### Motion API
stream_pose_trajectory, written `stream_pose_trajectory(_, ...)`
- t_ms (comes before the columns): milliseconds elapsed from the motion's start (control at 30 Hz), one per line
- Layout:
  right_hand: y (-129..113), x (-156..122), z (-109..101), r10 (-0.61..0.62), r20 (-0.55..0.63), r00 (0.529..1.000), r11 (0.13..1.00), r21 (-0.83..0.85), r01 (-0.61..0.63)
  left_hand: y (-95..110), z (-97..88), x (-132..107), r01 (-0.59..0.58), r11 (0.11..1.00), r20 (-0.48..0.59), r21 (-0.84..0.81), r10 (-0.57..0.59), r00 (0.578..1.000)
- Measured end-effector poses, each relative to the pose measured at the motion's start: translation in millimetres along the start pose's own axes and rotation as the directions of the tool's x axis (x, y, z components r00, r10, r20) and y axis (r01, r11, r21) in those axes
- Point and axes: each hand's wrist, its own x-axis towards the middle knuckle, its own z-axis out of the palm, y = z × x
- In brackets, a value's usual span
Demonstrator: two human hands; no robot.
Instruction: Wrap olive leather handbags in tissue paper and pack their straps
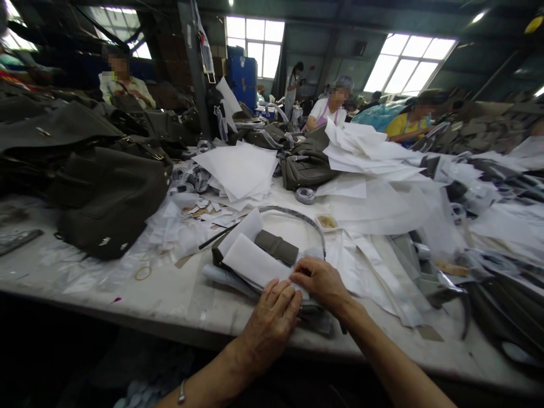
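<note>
On the worktop [165, 296], a large dark bag [113, 198] slumps beyond and left of the left hand [274, 309]; a smaller dark bag [217, 253], topped by a white sheet [250, 259], lies under that hand and the right hand [322, 281]. The left hand's fingers rest together on the sheet, the right's bend beside them, whether pinching I cannot tell. Farther left, small white tags [209, 216] are too blurred to read.

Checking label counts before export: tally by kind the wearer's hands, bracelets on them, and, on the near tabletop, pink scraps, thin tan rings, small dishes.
Wearer's hands: 2 (left hand, right hand)
Bracelet: 1
Pink scrap: 1
Thin tan ring: 1
Small dish: 1
Total: 6
</note>
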Motion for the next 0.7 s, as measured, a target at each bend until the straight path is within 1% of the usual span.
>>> stream_pose_trajectory(67,-1,6,0,0.072,0.009,0.997,0.997,-0.001,-0.072,2,3.8,-1,-0.009,0.999,-0.001,0.047,0.009,1.000)
stream_pose_trajectory(133,0,9,1,0.129,-0.025,0.991,0.992,-0.004,-0.129,3,7.4,-2,0.001,0.996,-0.001,0.087,-0.001,1.000)
stream_pose_trajectory(200,4,8,1,0.141,-0.102,0.985,0.990,0.039,-0.137,4,10.5,-3,0.014,0.992,0.002,0.122,-0.014,1.000)
stream_pose_trajectory(233,7,5,-1,0.139,-0.152,0.978,0.988,0.092,-0.126,4,11.9,-3,0.018,0.991,0.006,0.136,-0.019,1.000)
stream_pose_trajectory(300,18,-7,-15,0.167,-0.258,0.952,0.966,0.235,-0.106,4,14.9,-3,0.018,0.989,0.003,0.146,-0.019,1.000)
stream_pose_trajectory(333,27,-16,-27,0.210,-0.314,0.926,0.948,0.296,-0.115,4,16.7,-4,0.019,0.990,-0.015,0.139,-0.017,1.000)
stream_pose_trajectory(367,38,-27,-41,0.273,-0.375,0.886,0.930,0.338,-0.143,4,18.7,-5,0.026,0.992,-0.044,0.124,-0.021,0.999)
stream_pose_trajectory(400,50,-38,-58,0.344,-0.441,0.829,0.916,0.352,-0.192,5,20.8,-6,0.032,0.994,-0.078,0.106,-0.024,0.997)
stream_pose_trajectory(467,81,-62,-94,0.449,-0.584,0.676,0.893,0.318,-0.319,5,25.2,-7,0.038,0.996,-0.138,0.080,-0.027,0.990)
stream_pose_trajectory(500,98,-74,-112,0.473,-0.643,0.602,0.878,0.285,-0.385,4,27.3,-8,0.039,0.997,-0.151,0.074,-0.027,0.988)
stream_pose_trajectory(533,114,-84,-128,0.485,-0.681,0.549,0.859,0.252,-0.446,3,29.1,-9,0.035,0.997,-0.155,0.073,-0.023,0.988)
stream_pose_trajectory(567,131,-93,-142,0.493,-0.698,0.520,0.839,0.223,-0.497,2,30.7,-10,0.028,0.997,-0.147,0.070,-0.017,0.989)
stream_pose_trajectory(600,146,-100,-153,0.505,-0.695,0.512,0.820,0.201,-0.536,0,32.0,-10,0.016,0.998,-0.144,0.067,-0.006,0.990)
stream_pose_trajectory(633,160,-106,-162,0.521,-0.676,0.521,0.806,0.189,-0.561,-3,32.8,-10,0.002,0.998,-0.142,0.064,0.008,0.990)
stream_pose_trajectory(700,182,-110,-171,0.550,-0.620,0.559,0.797,0.189,-0.574,-7,32.8,-9,-0.026,0.998,-0.137,0.065,0.035,0.990)
